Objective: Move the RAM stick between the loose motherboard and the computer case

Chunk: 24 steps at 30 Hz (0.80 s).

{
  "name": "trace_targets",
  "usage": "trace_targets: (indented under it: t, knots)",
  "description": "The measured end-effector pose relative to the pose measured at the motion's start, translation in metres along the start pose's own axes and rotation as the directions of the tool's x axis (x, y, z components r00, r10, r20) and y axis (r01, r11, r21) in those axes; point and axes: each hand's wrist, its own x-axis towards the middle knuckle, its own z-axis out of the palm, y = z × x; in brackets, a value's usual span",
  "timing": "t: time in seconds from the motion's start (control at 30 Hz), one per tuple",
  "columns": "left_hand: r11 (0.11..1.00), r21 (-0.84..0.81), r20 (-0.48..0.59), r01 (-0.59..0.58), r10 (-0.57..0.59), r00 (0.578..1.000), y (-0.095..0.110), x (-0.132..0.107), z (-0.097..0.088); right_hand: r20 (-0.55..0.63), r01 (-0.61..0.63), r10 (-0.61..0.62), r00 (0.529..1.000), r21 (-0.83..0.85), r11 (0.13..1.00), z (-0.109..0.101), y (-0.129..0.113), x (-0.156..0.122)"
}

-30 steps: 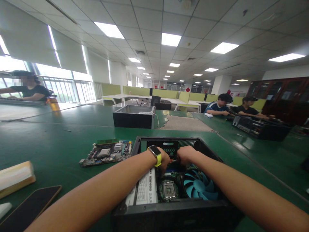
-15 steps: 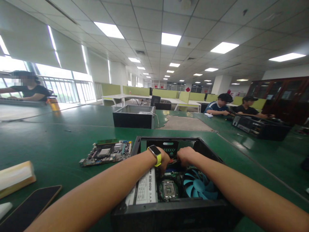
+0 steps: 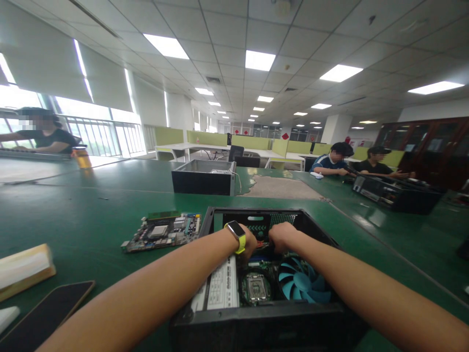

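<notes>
Both hands reach inside an open black computer case [image 3: 267, 318] that lies in front of me. My left hand [image 3: 249, 243], with a watch on its wrist, bends down over the motherboard [image 3: 269, 268]; its fingers are curled and their tips are hidden. Close by, my right hand [image 3: 281, 235] is closed near the far wall, and what it grips cannot be seen. A bit of red cable [image 3: 260, 243] shows between the hands. Nearer to me are the bare CPU socket [image 3: 256, 287], a blue fan [image 3: 302, 281] and a white-labelled power supply [image 3: 222, 286].
Left of the case lies another motherboard [image 3: 161, 233] on the green table [image 3: 91, 220]. A phone [image 3: 47, 313] and a cream block [image 3: 25, 269] are at the near left. Farther back stands a second case [image 3: 203, 181]. People sit at the far left and right, near another case [image 3: 397, 193].
Almost nothing differs; both hands keep their places inside the case. At the far right, a co-worker's hand has shifted slightly.
</notes>
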Motion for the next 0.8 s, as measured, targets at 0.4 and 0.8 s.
trace_targets:
  t: [0.4, 0.8]
  knots:
    - [0.996, -0.046, 0.007, 0.072, -0.072, 0.997, 0.01, -0.012, -0.007, -0.105, -0.026, 0.035, 0.994, 0.089, 0.996, -0.013, 0.015, -0.009]
    - [0.862, -0.392, -0.898, -0.323, -0.282, 0.337, -0.038, -0.117, -0.049, -0.309, -0.096, 0.157, 0.938, 0.205, 0.974, -0.043, 0.016, -0.025]
